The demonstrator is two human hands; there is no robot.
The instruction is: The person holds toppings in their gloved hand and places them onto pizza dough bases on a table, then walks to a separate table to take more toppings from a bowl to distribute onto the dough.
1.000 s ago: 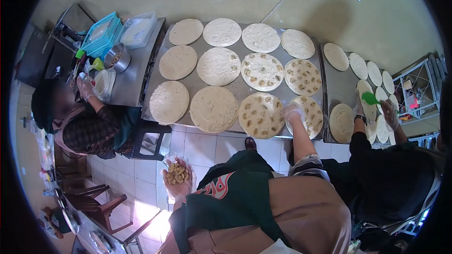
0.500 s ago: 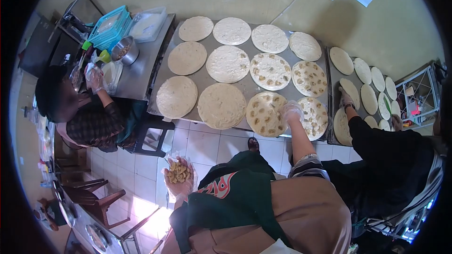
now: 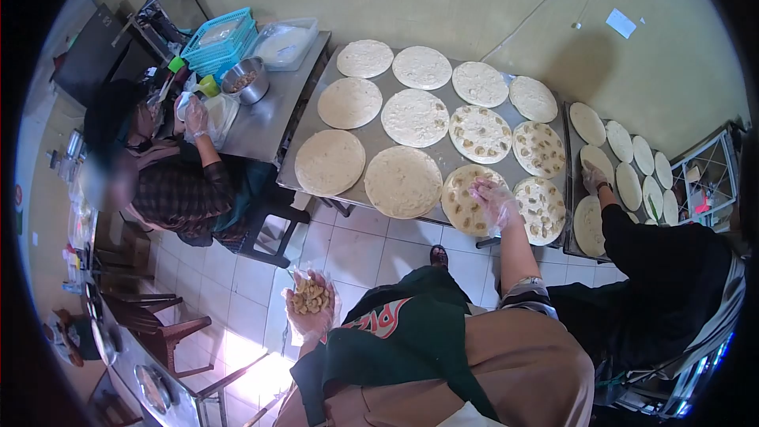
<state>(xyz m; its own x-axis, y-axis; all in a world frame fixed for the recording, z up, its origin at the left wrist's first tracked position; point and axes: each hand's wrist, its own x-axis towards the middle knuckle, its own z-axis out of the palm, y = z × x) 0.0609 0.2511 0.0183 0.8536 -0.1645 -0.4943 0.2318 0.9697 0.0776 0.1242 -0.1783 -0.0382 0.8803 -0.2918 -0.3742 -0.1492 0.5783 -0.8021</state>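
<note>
My left hand (image 3: 319, 318), in a clear plastic glove, is cupped around a pile of brownish food chunks (image 3: 310, 297) on its palm, low in front of me. Its glove hangs loose. My right hand (image 3: 498, 204), gloved too, is over the right side of a round dough base (image 3: 454, 207) in the front row. Its fingers stretch left across the top; I cannot make out any chunk in them. Brown pieces dot that base, the front right base (image 3: 540, 212) and the two bases behind them. The other bases on this metal table (image 3: 348, 183) carry a pale layer without such pieces.
At left, a person (image 3: 178, 182) works by a steel counter with a metal bowl (image 3: 246, 81), a turquoise basket (image 3: 217, 41) and a clear tub (image 3: 285, 44). At right, another person (image 3: 672, 285) reaches over a second table of bases. A black stool (image 3: 273, 237) stands beside the left counter.
My right hand has moved left from the edge of the front base to over its top. My left hand still holds the chunks. The whole view has shifted slightly.
</note>
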